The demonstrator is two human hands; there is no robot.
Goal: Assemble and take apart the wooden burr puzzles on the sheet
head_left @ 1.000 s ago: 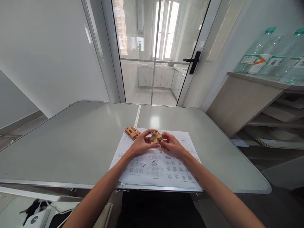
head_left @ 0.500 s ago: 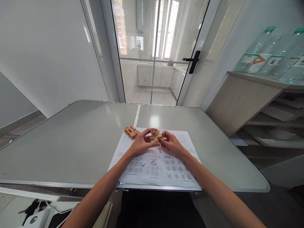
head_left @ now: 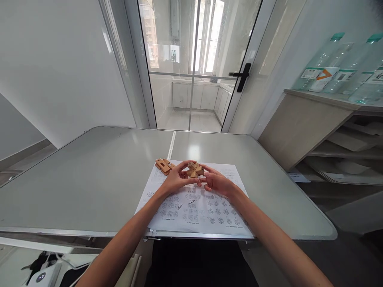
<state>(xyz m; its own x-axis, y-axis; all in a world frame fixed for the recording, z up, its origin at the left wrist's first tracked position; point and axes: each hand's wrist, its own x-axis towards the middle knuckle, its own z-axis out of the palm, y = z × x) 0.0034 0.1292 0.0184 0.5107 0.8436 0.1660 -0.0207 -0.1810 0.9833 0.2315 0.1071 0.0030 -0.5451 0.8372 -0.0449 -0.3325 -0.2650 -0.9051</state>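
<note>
Wooden block cross [head_left: 196, 170] is btwn both hands, held up over the printed sheet, roughly mid-table, near the far half of the paper. L hand [head_left: 176, 178] curls round its L side: index over the top, thumb along the near underside, hand closed only as far as the block's width, so it has hold. R hand [head_left: 219, 184] is at the R side, index stretched to the back, other fingers part curled; contact looks likely but can't tell if it's gripping.

Containers: clear plastic bottles [head_left: 324, 65] w/ green caps & labels stand grouped on top of the shelf unit [head_left: 302, 133], far R; can't make out any liquid. Unit's open compartments hold flat pale items [head_left: 348, 141], too dim to ID.

Around: loose wooden pcs [head_left: 163, 166] lie in a small pile just beyond L hand, at the sheet's far L corner; L fingers hide part of it. Printed sheet [head_left: 199, 229], w/ rows of small line drawings & a few pen ticks, lies on the grey table [head_left: 77, 179], near edge; forearms cover parts of it. Fingers also block some of the cross. Glass door w/ black handle [head_left: 245, 76] stands behind the table. Lower L, below table level: white device [head_left: 44, 276] & cables.
</note>
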